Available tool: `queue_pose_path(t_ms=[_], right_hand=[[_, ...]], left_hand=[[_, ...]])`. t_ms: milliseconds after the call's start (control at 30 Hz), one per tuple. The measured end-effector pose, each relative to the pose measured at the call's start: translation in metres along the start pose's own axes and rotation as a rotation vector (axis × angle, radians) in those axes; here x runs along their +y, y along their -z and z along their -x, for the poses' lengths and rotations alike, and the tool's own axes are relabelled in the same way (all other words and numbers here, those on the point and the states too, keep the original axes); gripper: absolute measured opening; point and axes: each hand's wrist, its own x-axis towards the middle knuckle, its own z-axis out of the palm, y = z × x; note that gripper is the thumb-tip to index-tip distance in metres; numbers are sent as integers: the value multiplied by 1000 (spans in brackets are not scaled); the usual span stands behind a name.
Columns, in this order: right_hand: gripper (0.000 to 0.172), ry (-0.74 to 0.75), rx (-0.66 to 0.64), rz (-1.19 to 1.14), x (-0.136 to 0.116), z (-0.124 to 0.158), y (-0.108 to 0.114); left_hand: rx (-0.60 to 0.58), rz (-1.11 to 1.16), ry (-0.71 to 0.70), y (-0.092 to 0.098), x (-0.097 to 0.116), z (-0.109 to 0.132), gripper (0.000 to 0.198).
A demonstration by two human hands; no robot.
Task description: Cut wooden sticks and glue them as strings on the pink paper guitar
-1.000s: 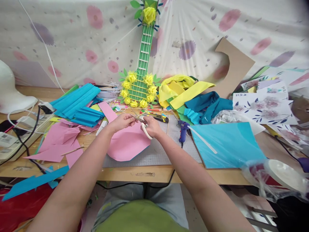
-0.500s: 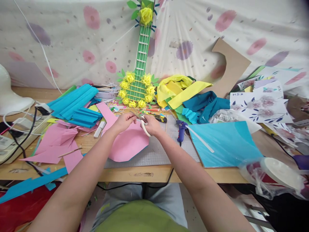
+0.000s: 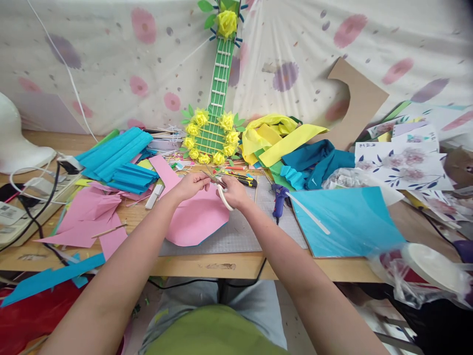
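My right hand point(image 3: 235, 191) is closed round a pair of scissors point(image 3: 223, 198), whose white handle loop hangs below the fingers. The blades point left, towards my left hand point(image 3: 193, 186). Its thumb and fingers are pinched together by the blade tips, on something too small to make out. Beneath both hands lies a pink paper piece point(image 3: 199, 220) with an angled outline and a blue edge along its lower right. A yellow and black utility knife point(image 3: 244, 180) rests just beyond my right hand.
A grey cutting mat point(image 3: 254, 236) covers the table's middle. To the right are a purple glue gun point(image 3: 280, 202) and a blue sheet point(image 3: 343, 222). Pink scraps point(image 3: 86, 217) and blue crepe paper point(image 3: 114, 153) lie left. Behind stands a green paper guitar point(image 3: 220, 74) with yellow flowers.
The whole view has shifted slightly. Both hands keep nearly the same place over the pink paper, and the scissors remain in my right hand.
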Motion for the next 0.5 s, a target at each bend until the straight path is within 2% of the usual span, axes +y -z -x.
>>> queue_pose_path(t_ms=[200, 333, 400, 500], right_hand=[[20, -135, -60, 46, -4, 3, 1], [20, -133, -91, 20, -3, 1, 0], [24, -101, -107, -1, 1, 0, 1], [33, -98, -156, 9, 13, 1, 3]], left_hand=[[66, -129, -5, -2, 1, 1, 30], [93, -181, 44, -6, 4, 0, 29], [148, -203, 82, -7, 3, 0, 28], [299, -227, 126, -3, -1, 1, 27]])
